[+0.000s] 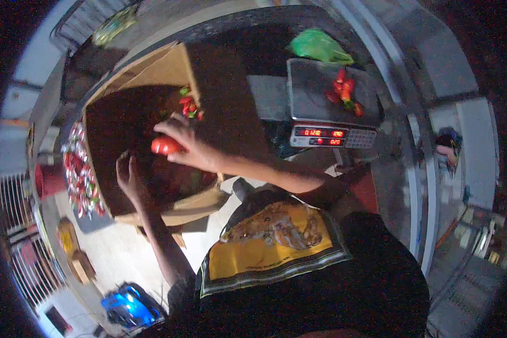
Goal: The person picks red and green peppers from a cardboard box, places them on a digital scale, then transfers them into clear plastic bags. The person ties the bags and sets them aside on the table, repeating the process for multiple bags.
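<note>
Closed around a glossy, rounded red vegetable point(164, 146), the right hand point(188, 145) hangs over a wide-mouthed brown cardboard box point(143, 70); the left hand point(132, 179), at eight o'clock, I can't judge. One broad flap point(225, 96) spreads toward a flat-topped grey scale point(310, 101), two o'clock.

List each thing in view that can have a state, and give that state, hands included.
Right hand: closed around a red pepper
Red pepper: held above the box
Left hand: fingers bent, over the box; contents unclear
Cardboard box: open, interior mostly dark
Scale: on, display lit, loaded
Peppers on the scale: loose, piled together
Green bag: crumpled; open or closed unclear
</note>
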`<state>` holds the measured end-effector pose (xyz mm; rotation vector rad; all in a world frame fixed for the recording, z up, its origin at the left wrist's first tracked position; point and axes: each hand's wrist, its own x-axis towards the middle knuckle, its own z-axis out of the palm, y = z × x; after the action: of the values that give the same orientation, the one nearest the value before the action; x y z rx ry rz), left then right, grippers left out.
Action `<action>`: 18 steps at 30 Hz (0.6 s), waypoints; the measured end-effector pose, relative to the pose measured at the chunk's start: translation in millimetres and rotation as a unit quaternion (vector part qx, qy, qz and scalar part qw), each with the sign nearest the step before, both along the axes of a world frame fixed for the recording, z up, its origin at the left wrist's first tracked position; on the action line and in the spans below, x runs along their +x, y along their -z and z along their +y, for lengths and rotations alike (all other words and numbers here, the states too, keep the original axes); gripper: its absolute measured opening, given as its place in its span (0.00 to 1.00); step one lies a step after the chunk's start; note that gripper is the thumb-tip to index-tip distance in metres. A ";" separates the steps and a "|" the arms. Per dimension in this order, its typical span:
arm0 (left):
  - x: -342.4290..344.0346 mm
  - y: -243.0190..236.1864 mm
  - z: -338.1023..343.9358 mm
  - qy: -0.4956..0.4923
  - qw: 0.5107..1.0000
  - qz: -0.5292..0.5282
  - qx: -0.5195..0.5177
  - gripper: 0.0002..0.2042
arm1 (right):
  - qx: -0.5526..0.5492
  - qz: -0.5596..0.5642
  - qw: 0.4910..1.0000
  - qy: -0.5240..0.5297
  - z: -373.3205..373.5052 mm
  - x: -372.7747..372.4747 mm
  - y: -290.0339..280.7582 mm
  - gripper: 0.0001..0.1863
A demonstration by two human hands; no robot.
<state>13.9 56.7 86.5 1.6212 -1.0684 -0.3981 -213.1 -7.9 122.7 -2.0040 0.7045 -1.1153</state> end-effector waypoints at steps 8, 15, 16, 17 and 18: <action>-34.4 -18.8 11.2 0.002 0.997 -0.035 -0.070 0.12 | -0.043 0.069 0.938 0.336 -93.3 -216.5 12.8 0.08; -97.4 11.5 38.8 -0.021 0.991 -0.086 -0.104 0.08 | 0.016 0.151 0.922 0.356 -184.3 -358.3 65.4 0.06; -106.8 8.4 36.8 -0.045 0.993 -0.094 -0.060 0.08 | 0.049 0.165 0.932 0.319 -181.6 -328.4 62.6 0.07; -119.8 5.8 37.0 -0.069 0.992 -0.101 -0.014 0.08 | 0.083 0.179 0.939 0.281 -181.5 -289.6 64.3 0.07; -134.0 -6.7 33.9 -0.092 0.991 -0.089 -0.030 0.08 | 0.039 0.280 0.926 0.251 -188.0 -252.6 88.9 0.08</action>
<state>-120.1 90.6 93.3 1.7091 -1.0424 -0.0999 -465.7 -195.9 33.8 -2.1439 1.6004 -0.7447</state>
